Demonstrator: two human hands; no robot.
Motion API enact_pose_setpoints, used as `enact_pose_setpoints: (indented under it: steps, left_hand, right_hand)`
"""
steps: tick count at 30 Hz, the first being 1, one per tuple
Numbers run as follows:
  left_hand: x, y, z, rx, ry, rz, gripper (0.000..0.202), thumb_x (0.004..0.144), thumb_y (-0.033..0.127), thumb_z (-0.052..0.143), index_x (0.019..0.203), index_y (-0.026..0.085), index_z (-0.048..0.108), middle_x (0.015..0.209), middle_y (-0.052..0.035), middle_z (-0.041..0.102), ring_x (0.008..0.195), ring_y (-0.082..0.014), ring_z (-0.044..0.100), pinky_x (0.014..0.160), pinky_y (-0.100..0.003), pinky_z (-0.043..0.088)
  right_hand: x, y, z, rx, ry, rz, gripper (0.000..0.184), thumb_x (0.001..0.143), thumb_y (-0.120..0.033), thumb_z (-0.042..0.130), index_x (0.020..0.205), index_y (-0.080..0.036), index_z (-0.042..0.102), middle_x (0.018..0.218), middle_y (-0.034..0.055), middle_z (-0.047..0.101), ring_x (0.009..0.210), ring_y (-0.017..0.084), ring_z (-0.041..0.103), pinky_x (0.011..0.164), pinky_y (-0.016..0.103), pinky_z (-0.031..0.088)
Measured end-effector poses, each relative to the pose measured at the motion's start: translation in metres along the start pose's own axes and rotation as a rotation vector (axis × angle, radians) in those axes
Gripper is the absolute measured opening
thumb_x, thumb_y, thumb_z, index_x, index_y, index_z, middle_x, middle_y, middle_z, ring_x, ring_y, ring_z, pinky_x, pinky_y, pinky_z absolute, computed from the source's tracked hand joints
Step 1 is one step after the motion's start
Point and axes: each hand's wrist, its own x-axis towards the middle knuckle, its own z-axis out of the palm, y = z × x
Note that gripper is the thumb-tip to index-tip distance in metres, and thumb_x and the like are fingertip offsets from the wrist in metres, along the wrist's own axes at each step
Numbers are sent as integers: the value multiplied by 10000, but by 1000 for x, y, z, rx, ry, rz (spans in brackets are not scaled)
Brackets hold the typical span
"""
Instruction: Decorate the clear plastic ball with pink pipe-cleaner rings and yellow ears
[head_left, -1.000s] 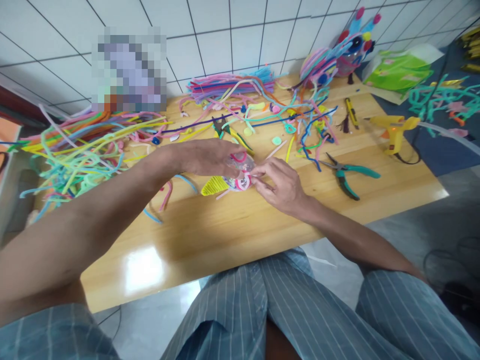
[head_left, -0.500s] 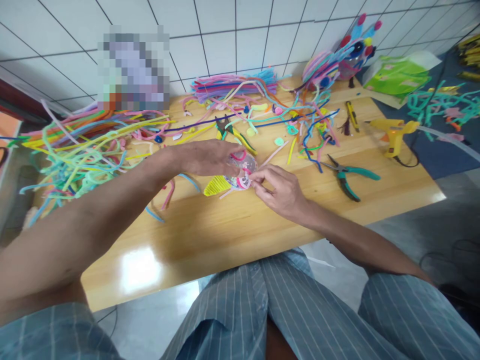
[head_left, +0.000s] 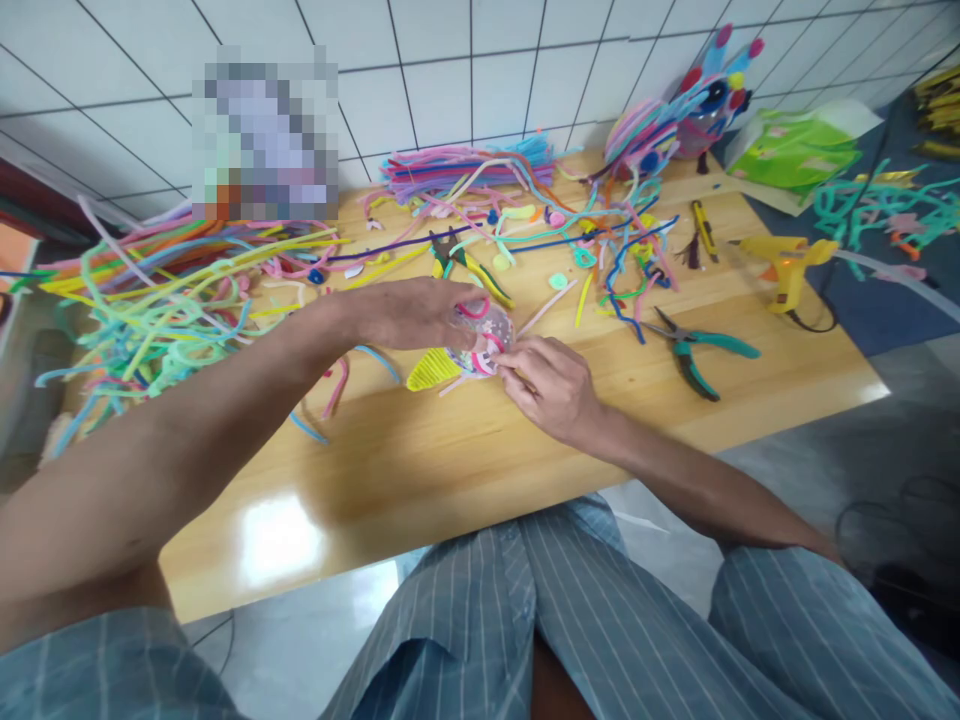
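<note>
Here our left hand point(head_left: 424, 312) clasps a transparent, rounded, pink-trimmed ornament point(head_left: 496, 322) over the pale wooden counter point(head_left: 420, 470); our right hand point(head_left: 551, 388), fingertips together, touches its right side.

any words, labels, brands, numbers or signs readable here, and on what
No text can be read.
Clear decorated piece: too small to tell.
Green packet: pale marks, too blurred to tell.
Yellow glue gun, teal-handled pliers: no lettering can be made out.
</note>
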Motion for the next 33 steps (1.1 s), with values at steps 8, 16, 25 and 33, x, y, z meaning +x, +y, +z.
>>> enact_pose_setpoints:
  steps: [8, 16, 25, 33]
  left_hand:
    - [-1, 4, -1, 13, -3, -12, 695, 983, 687, 472, 1500, 229, 546, 1485, -113, 653, 1372, -346, 610, 1159, -444, 486]
    - [-6, 9, -4, 21, -25, -17, 668, 998, 686, 468, 1502, 255, 550, 1444, -93, 677, 1376, -340, 604, 1173, -434, 481]
    - [-9, 15, -5, 28, -35, -24, 629, 1009, 639, 468, 1496, 248, 536, 1479, -108, 665, 1385, -345, 601, 1179, -451, 486]
    - [-9, 12, -4, 57, -44, -15, 639, 1030, 625, 407, 1522, 227, 501, 1513, -114, 637, 1409, -346, 587, 1208, -476, 468]
  right_hand:
    - [-4, 2, 1, 7, -28, 3, 255, 1007, -120, 638, 1172, -252, 781, 1041, 71, 809, 933, 226, 757, 863, 397, 614]
    - [-2, -3, 0, -10, -10, 12, 311, 1028, -127, 611, 1286, -242, 743, 1059, 80, 809, 923, 231, 760, 837, 393, 620]
    - [0, -5, 0, -35, -3, -22, 308, 1023, -105, 594, 1232, -247, 772, 1015, 69, 796, 892, 216, 747, 817, 359, 615]
    - [0, -5, 0, -86, 1, -71, 346, 1037, -83, 587, 1292, -230, 770, 986, 62, 770, 871, 180, 722, 790, 305, 587]
